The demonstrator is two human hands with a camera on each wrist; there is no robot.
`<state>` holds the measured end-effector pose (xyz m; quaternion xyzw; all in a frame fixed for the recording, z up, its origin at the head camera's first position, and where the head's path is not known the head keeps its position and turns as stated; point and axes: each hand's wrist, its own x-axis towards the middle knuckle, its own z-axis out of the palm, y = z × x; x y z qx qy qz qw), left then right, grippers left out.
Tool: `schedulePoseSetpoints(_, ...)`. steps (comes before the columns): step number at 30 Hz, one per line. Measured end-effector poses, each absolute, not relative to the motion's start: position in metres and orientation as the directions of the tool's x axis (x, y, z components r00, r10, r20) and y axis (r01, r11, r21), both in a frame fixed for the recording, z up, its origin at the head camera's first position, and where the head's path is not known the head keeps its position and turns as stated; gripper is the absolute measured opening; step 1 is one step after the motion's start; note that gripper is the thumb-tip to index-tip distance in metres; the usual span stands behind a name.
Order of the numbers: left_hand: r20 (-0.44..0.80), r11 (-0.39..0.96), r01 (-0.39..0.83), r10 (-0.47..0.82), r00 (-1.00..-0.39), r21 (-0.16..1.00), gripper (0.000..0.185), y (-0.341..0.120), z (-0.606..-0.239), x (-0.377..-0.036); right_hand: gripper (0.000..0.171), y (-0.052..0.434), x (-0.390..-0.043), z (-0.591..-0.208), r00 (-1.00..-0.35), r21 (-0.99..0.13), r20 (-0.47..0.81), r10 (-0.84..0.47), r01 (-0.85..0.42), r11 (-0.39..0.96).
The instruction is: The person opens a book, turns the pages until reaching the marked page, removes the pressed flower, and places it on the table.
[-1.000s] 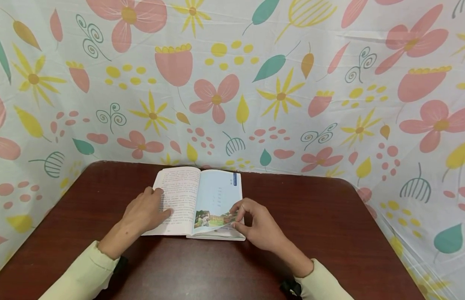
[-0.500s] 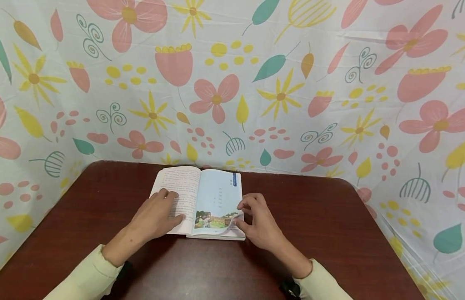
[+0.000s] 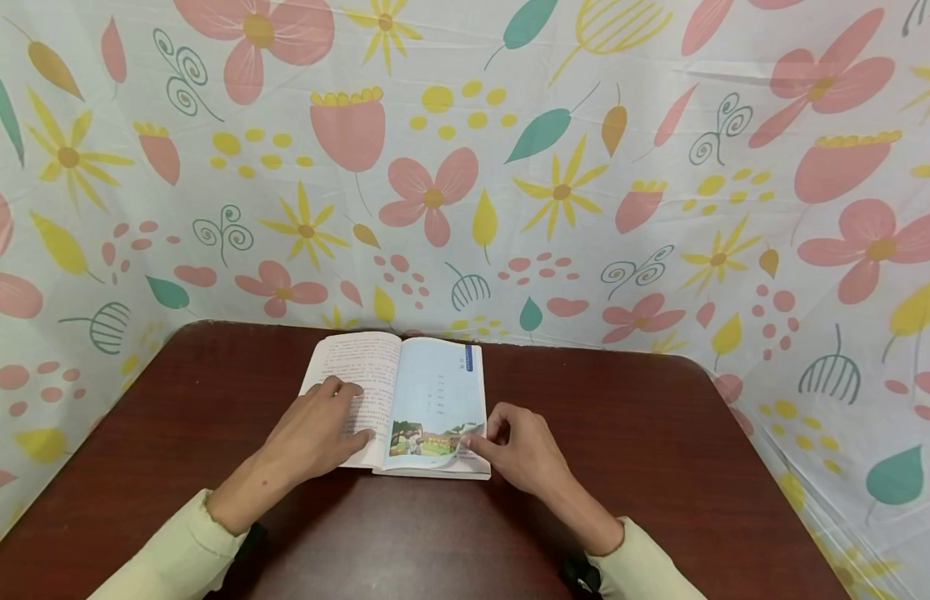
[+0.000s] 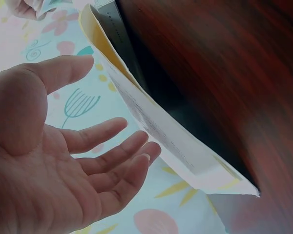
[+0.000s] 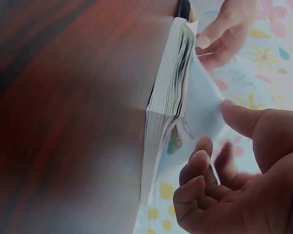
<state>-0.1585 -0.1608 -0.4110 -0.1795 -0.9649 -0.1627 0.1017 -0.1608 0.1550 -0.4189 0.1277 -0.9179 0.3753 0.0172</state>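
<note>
An open book (image 3: 360, 358) lies on the table, text on its left page and a blue right page (image 3: 427, 375) with a picture along the bottom. My left hand (image 3: 311, 429) rests on the text page, fingers spread. The left wrist view shows the palm of this hand (image 4: 83, 156) beside the book's edge. At the lower right corner, my right hand (image 3: 521, 446) has its thumb against the lifted corner of the blue page. In the right wrist view, the thumb tip touches the raised page (image 5: 205, 102); the other fingers (image 5: 193, 195) are loosely curled, apart from the thumb.
The dark reddish-brown table (image 3: 645, 433) extends around the book on every side. Behind it and at both sides hangs a white cloth (image 3: 555, 275) printed with flowers and leaves. Pale sleeves (image 3: 172, 550) cover the forearms.
My left hand has slid right, further onto the text page. The right hand's fingers have drawn back from the page while its thumb has stayed at the corner, which is curled up.
</note>
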Motion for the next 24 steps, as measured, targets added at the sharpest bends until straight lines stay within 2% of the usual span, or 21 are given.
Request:
schedulePoseSetpoints(6, 0.266, 0.873, 0.396, 0.325, -0.908, 0.284, 0.057, -0.158, -0.411, -0.158, 0.013, 0.151, -0.161, -0.419, -0.95, -0.683, 0.205, -0.237, -0.312, 0.661)
schedulePoseSetpoints(11, 0.258, 0.852, 0.422, 0.351, -0.9, 0.31, 0.057, -0.152, -0.409, -0.154, 0.041, 0.146, -0.157, -0.417, -0.958, -0.78, 0.157, -0.241, -0.27, 0.565)
schedulePoseSetpoints(14, 0.24, 0.83, 0.439, 0.375, -0.896, 0.343, 0.061, -0.147, -0.406, -0.151, 0.055, 0.144, -0.154, -0.415, -0.95, -0.892, 0.079, -0.303, -0.203, 0.403)
schedulePoseSetpoints(19, 0.251, 0.785, 0.486, 0.417, -0.873, 0.385, 0.074, -0.138, -0.401, -0.144, 0.064, 0.143, -0.15, -0.408, -0.86, -0.992, 0.026, -0.51, -0.085, 0.091)
schedulePoseSetpoints(24, 0.33, 0.739, 0.561, 0.459, -0.825, 0.374, 0.091, -0.13, -0.402, -0.14, 0.066, 0.141, -0.146, -0.404, -0.757, -0.997, 0.077, -0.649, -0.079, -0.026)
